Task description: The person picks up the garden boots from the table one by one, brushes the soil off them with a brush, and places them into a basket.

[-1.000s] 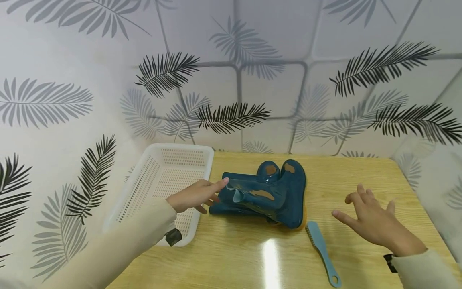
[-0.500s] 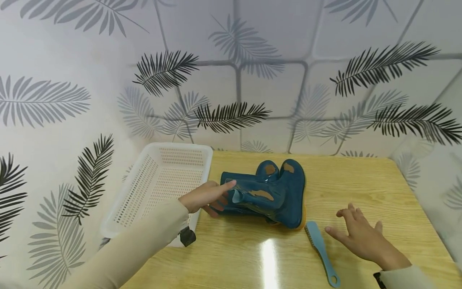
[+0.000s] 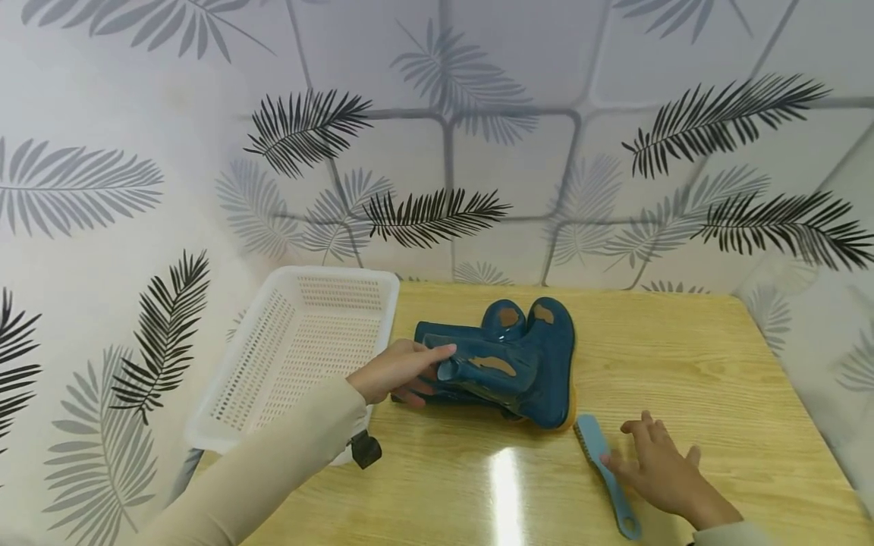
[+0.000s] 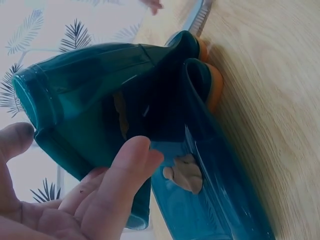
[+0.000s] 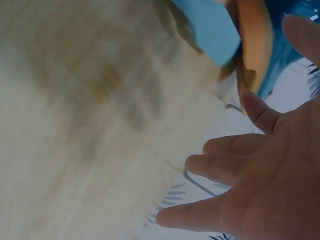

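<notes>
A pair of glossy dark blue rubber boots (image 3: 505, 379) with orange soles lies on its side, one boot partly over the other. Brown, mud-like patches (image 4: 185, 174) mark them. My left hand (image 3: 396, 373) is at the open top of the upper boot, thumb at the rim and fingers spread along the shaft, fairly straight. Over the handle of a light blue brush (image 3: 592, 434) hovers my right hand (image 3: 661, 469), its fingers spread and holding nothing. The brush's bristles face the boots, and its head (image 5: 212, 32) shows near the orange sole in the right wrist view.
A white perforated plastic basket (image 3: 239, 341) stands left of the boots, partly behind my left forearm. The wooden table (image 3: 690, 349) meets a leaf-patterned wall covering (image 3: 505, 152) at the back.
My left hand has moved right, from beside the boot's opening onto its rim. The right hand has come left and down over the brush. Boots and brush lie as before.
</notes>
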`<action>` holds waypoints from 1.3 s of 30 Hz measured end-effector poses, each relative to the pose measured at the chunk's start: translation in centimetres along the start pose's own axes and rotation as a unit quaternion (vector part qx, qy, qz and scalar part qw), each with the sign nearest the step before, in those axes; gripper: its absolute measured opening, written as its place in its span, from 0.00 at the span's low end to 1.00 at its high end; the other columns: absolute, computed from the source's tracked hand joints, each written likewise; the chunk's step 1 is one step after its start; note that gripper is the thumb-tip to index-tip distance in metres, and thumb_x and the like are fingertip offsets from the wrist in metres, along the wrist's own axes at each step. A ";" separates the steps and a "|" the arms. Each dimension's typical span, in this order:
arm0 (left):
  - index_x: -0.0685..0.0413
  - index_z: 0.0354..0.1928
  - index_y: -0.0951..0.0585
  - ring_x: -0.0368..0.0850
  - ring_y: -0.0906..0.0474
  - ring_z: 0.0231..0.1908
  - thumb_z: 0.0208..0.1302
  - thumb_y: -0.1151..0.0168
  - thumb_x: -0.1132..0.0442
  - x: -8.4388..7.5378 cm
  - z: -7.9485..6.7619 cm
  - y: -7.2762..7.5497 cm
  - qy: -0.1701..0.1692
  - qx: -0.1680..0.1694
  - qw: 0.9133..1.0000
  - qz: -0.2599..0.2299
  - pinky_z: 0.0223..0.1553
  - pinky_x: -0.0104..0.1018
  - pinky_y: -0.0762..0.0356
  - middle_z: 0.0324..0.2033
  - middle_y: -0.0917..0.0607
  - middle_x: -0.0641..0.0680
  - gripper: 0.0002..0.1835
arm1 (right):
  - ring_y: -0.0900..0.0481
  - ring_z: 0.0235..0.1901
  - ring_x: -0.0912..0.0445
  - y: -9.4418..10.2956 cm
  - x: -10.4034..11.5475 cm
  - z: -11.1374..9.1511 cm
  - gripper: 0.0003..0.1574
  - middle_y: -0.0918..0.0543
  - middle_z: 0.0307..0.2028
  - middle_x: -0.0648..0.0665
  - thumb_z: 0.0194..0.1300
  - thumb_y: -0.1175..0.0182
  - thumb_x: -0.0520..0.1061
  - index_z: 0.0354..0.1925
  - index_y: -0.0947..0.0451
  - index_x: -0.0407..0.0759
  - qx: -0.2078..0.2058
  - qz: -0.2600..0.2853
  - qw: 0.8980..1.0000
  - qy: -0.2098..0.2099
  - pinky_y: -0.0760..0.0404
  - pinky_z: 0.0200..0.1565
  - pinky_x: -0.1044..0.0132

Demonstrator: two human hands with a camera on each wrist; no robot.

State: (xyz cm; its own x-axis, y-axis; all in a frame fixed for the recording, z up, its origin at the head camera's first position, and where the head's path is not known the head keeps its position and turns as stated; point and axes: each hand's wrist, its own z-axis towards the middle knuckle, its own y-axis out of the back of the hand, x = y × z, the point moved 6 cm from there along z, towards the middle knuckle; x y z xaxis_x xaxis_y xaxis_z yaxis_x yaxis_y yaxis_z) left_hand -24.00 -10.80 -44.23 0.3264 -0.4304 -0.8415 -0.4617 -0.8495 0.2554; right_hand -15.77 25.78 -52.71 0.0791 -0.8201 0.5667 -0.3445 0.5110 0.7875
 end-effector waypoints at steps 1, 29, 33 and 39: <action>0.66 0.63 0.26 0.59 0.17 0.49 0.69 0.42 0.39 0.0 0.0 0.0 0.000 -0.002 1.000 -0.001 0.36 0.45 0.14 0.51 0.20 0.63 0.37 | 0.61 0.64 0.12 -0.4 -0.2 0.0 0.44 0.58 0.65 0.08 0.69 0.40 0.63 0.58 0.40 0.27 0.004 0.002 1.000 -0.004 0.70 0.43 0.11; 0.66 0.66 0.32 0.57 0.18 0.49 0.64 0.32 0.65 -0.8 0.1 -0.4 -0.056 -0.033 0.996 -0.055 0.38 0.46 0.15 0.60 0.24 0.66 0.31 | 0.69 0.67 0.17 -4.3 -2.6 0.2 0.20 0.65 0.67 0.09 0.69 0.38 0.51 0.38 0.27 0.33 0.028 -0.012 0.999 -0.045 0.78 0.44 0.14; 0.65 0.66 0.31 0.53 0.17 0.44 0.64 0.31 0.67 -0.8 0.0 -0.4 -0.065 -0.037 0.996 -0.052 0.37 0.45 0.15 0.61 0.24 0.65 0.31 | 0.65 0.68 0.18 -3.7 -2.7 0.3 0.23 0.63 0.67 0.10 0.70 0.40 0.51 0.42 0.25 0.29 0.011 -0.007 0.999 -0.038 0.71 0.45 0.12; 0.65 0.67 0.31 0.54 0.17 0.45 0.64 0.31 0.67 -0.9 -0.1 -0.4 -0.075 -0.036 0.995 -0.048 0.37 0.46 0.15 0.61 0.25 0.66 0.31 | 0.63 0.68 0.18 -2.1 -2.5 0.1 0.25 0.60 0.68 0.10 0.71 0.41 0.51 0.46 0.25 0.27 -0.016 0.008 1.000 -0.021 0.66 0.45 0.11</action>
State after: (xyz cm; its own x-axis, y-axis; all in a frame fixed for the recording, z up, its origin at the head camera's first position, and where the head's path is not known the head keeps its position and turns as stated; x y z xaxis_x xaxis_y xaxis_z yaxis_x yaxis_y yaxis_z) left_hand -24.07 -10.12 -43.48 0.2364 -0.3002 -0.9241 -0.3726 -0.9064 0.1992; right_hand -15.37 26.74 -55.79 0.0341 -0.8219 0.5686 -0.3160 0.5309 0.7863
